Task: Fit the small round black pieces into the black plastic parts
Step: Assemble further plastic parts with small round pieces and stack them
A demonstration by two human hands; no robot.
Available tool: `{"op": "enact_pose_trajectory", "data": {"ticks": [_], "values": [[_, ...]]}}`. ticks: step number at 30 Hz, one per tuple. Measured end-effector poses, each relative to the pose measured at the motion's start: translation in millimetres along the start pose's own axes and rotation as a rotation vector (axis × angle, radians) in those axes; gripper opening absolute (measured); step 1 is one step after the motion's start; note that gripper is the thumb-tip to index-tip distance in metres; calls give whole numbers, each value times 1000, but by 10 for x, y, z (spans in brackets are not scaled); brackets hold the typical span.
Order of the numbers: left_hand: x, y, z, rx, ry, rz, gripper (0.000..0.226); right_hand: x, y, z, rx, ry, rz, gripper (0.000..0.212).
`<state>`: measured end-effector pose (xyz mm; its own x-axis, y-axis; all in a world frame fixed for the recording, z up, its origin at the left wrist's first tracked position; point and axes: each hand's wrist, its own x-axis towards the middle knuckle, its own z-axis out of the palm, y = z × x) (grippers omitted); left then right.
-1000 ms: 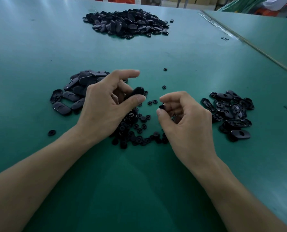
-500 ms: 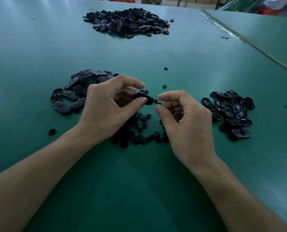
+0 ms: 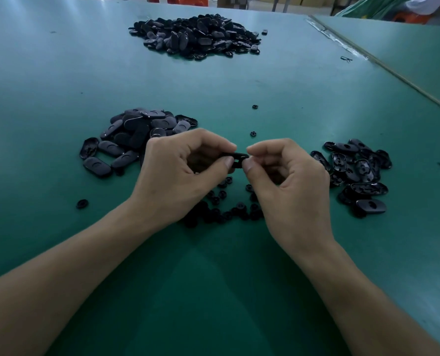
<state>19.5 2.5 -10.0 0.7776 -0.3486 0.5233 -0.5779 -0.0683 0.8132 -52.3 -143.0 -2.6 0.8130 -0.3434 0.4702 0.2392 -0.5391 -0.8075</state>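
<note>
Black plastic part (image 3: 235, 158) pinched by left hand (image 3: 178, 176); right hand (image 3: 288, 186) pinches its other end, above green desk (image 3: 59, 73).

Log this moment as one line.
left hand: holds black oval part | right hand: pinches its other end | stage: fitting | spare round pieces: on table beneath hands

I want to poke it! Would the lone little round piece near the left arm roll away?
Probably it slides rather than rolls: the round piece lies flat on the table. Being so small, it is likely very light and may skid far on that smooth top.
</note>
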Motion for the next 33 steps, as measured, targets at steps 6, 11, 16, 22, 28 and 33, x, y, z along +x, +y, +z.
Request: {"op": "enact_pose_trajectory", "data": {"ticks": [6,11,16,22,28,33], "values": [[2,-2,-5,23,-2,6,17,-16,4,24,7,-49,-5,17],[6,-5,-18,15,-18,-2,18,-27,4,37,19,-64,12,20],[2,-6,-12,-18,-53,-19,20,-26,4,42,50,-75,30,21],[17,-5,-17,-9,-47,-16,20,-26,15,43,1,-44,22,15],[32,6,-20,-45,-43,-29,19,-33,5,52,8,-56,7,18],[16,6,-10,-45,-62,-29,23,-43,2,53,-31,-11,9,16]]}}
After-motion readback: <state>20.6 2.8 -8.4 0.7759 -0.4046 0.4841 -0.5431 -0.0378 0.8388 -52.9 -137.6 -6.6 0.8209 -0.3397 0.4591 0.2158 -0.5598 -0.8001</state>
